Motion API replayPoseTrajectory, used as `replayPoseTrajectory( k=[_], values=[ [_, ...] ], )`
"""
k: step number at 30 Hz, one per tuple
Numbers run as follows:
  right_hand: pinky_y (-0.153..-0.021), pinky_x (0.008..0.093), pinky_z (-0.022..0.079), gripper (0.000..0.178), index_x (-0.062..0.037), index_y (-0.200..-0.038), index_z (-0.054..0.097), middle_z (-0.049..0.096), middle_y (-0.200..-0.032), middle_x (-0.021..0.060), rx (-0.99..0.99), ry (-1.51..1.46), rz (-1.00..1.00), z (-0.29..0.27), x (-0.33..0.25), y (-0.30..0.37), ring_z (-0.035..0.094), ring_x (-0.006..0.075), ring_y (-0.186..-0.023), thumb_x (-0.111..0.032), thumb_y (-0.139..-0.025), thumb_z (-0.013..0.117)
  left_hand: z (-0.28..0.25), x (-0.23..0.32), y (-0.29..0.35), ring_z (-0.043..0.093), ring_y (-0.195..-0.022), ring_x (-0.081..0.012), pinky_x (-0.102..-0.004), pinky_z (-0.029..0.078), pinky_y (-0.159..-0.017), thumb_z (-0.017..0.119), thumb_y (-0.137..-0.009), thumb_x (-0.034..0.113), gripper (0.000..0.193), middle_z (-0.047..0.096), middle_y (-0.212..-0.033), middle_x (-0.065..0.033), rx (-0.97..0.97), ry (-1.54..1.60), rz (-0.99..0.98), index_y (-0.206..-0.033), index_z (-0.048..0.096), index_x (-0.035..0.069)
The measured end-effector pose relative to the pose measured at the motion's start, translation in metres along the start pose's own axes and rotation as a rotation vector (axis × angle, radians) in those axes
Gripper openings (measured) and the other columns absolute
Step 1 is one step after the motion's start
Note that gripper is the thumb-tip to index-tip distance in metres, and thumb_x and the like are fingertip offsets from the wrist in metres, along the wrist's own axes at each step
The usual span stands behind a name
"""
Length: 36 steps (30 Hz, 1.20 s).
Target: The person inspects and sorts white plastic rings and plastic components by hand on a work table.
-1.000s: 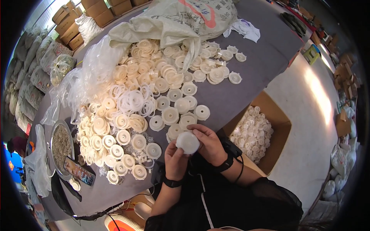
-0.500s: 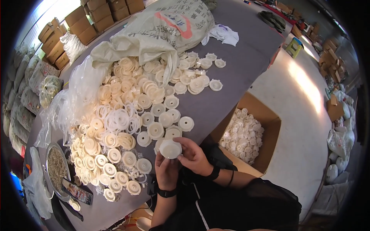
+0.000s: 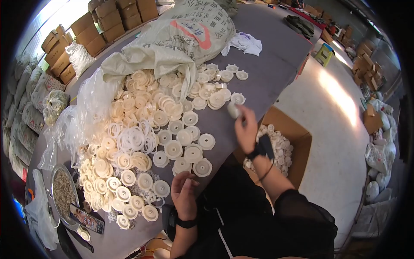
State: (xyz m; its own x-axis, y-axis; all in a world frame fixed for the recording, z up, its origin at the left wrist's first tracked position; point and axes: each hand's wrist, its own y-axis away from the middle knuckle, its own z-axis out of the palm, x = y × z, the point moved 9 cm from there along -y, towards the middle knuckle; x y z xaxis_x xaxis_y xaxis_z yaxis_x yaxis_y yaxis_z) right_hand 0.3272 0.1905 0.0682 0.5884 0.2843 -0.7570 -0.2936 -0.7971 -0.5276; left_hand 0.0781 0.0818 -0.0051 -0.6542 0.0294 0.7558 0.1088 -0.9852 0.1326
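Observation:
My right hand (image 3: 246,131) is raised over the right side of the table, fingers closed on a blurred pale round plastic part (image 3: 233,110). Just beyond that part lies a flanged white plastic disc (image 3: 237,98). Beside the table's near edge is my left hand (image 3: 184,195), its fingers loosely apart and empty. Its fingertips are close to a white disc with a central hub (image 3: 202,167); contact is hard to judge. Similar discs (image 3: 174,150) lie to the left, beside a large heap of cream-coloured plastic parts (image 3: 129,103) and a cluster of thin white rings (image 3: 131,137).
A big woven sack (image 3: 189,34) lies open at the heap's far end. To the left are a metal bowl of small grains (image 3: 64,190), a phone (image 3: 87,217) and clear plastic film (image 3: 92,93). Right of the table, below my right forearm, stands a cardboard box (image 3: 297,134) of white parts.
Both hands were together on one white disc. My right hand has since moved away and to the right, holding a pale part. My left hand has let go and dropped slightly nearer.

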Motion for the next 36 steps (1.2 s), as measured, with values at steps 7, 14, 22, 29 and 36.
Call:
replayPoseTrajectory(
  k=[7, 14, 22, 29, 36],
  values=[
    [-0.092, 0.0364, 0.035, 0.037, -0.0089, -0.108, 0.053, 0.048, -0.116, 0.0160, -0.102, 0.330, -0.236, 0.009, 0.079, -0.066, 0.043, 0.0324, -0.108, -0.002, -0.071, 0.052, 0.001, 0.024, 0.001, 0.053, -0.069, -0.0123, -0.0230, 0.043, -0.066, 0.051, -0.081, 0.001, 0.013, 0.057, -0.083, -0.0067, 0.037, -0.166, 0.128, -0.094, 0.053, 0.000],
    [-0.089, 0.0382, 0.037, 0.039, -0.0041, -0.106, 0.052, 0.052, -0.108, 0.0146, -0.260, 0.232, -0.495, 0.052, 0.018, -0.052, 0.046, 0.0328, -0.102, -0.004, -0.068, 0.058, -0.026, 0.064, -0.016, 0.053, -0.067, -0.0094, -0.0199, 0.042, -0.064, 0.052, -0.081, 0.001, 0.008, 0.058, -0.079, -0.0061, 0.157, -0.359, 0.300, -0.088, 0.055, 0.000],
    [-0.072, 0.0268, 0.042, 0.030, -0.0034, -0.103, 0.055, 0.057, -0.089, 0.0060, -0.513, -0.158, -0.086, 0.077, 0.034, -0.031, 0.053, 0.0160, -0.083, -0.013, -0.076, 0.062, -0.005, 0.111, -0.011, 0.052, -0.085, -0.0259, -0.0345, 0.041, -0.076, 0.054, -0.073, -0.001, 0.022, 0.054, -0.091, -0.0127, 0.113, -1.436, 0.832, -0.095, 0.054, -0.003],
    [-0.061, 0.0215, 0.041, 0.020, -0.0012, -0.094, 0.056, 0.055, -0.074, 0.0013, -0.299, -0.375, 0.116, 0.075, 0.039, -0.010, 0.047, 0.0074, -0.066, -0.012, -0.078, 0.060, -0.066, 0.131, -0.036, 0.049, -0.087, -0.0343, -0.0406, 0.040, -0.077, 0.056, -0.069, 0.007, 0.028, 0.051, -0.091, -0.0176, 0.344, -1.772, 0.557, -0.096, 0.055, 0.001],
    [-0.055, 0.0245, 0.040, 0.019, -0.0009, -0.080, 0.056, 0.053, -0.071, 0.0062, -0.397, -0.077, -0.178, 0.072, -0.002, -0.001, 0.049, 0.0139, -0.060, -0.015, -0.072, 0.066, -0.073, 0.130, -0.041, 0.050, -0.081, -0.0323, -0.0394, 0.040, -0.073, 0.057, -0.071, 0.008, 0.017, 0.053, -0.083, -0.0150, 0.324, -1.621, 0.475, -0.086, 0.057, 0.001]
  ],
)
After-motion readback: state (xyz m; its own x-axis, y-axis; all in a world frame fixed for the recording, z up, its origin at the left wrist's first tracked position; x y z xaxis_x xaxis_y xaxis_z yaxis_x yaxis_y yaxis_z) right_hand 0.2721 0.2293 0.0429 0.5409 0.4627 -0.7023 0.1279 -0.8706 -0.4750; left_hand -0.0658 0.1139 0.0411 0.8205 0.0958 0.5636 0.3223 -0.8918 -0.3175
